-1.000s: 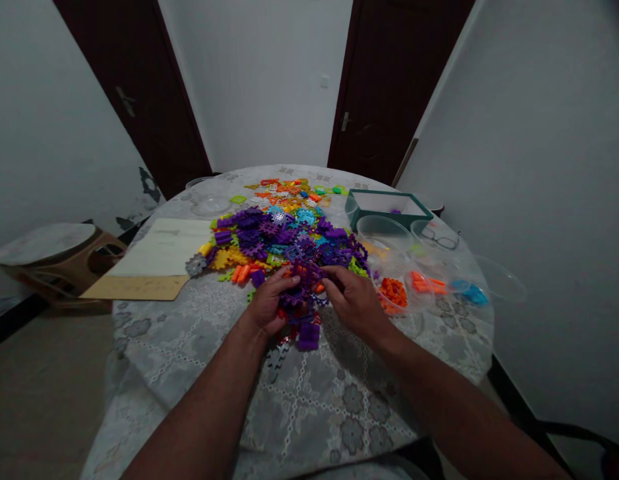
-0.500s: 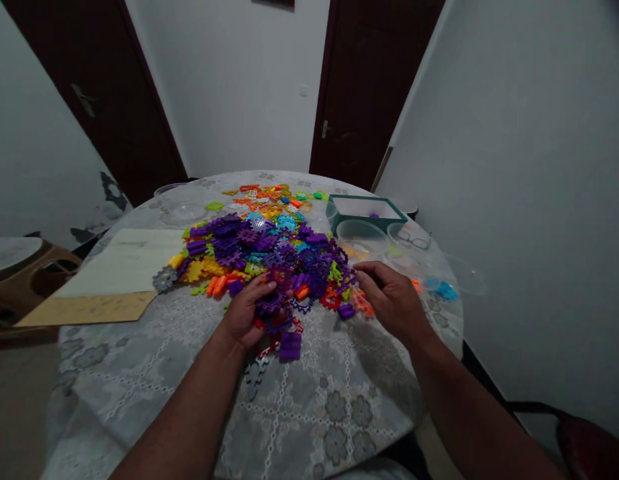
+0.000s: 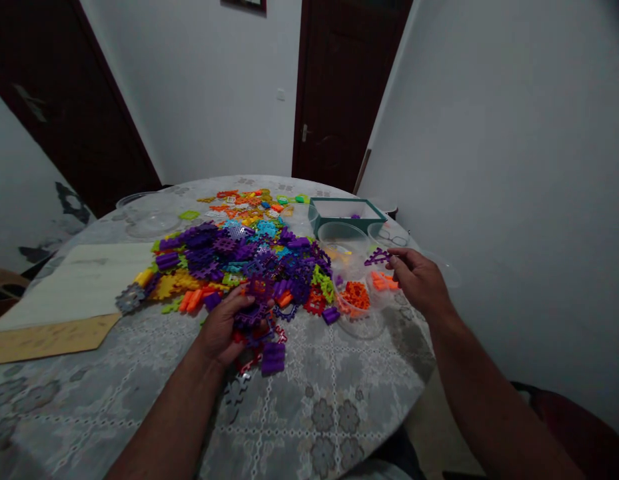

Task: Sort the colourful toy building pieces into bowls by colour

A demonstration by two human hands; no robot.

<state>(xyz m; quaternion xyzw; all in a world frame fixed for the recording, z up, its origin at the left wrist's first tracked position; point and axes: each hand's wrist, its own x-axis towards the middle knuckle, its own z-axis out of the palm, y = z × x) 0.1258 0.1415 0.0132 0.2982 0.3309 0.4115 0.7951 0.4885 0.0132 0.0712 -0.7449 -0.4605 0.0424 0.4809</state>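
Observation:
A heap of plastic building pieces (image 3: 239, 250), mostly purple with orange, yellow, green and blue, covers the middle of a round table (image 3: 314, 400). My left hand (image 3: 223, 327) rests at the heap's near edge, fingers curled over a cluster of purple pieces (image 3: 252, 313). My right hand (image 3: 418, 281) is raised to the right above clear bowls and pinches a purple triangular piece (image 3: 378, 257). Just below it stands a clear bowl of orange pieces (image 3: 356, 297).
A teal tray (image 3: 345, 212) with a purple piece inside stands at the back right, with more clear bowls (image 3: 342, 237) beside it. A pale sheet on brown card (image 3: 69, 287) lies at the left. A loose purple block (image 3: 273, 357) lies near my left wrist. Two dark doors stand behind.
My right hand left the heap, swung right and rose over the bowls with a purple triangular piece. The left hand stayed on the purple cluster. The view turned right.

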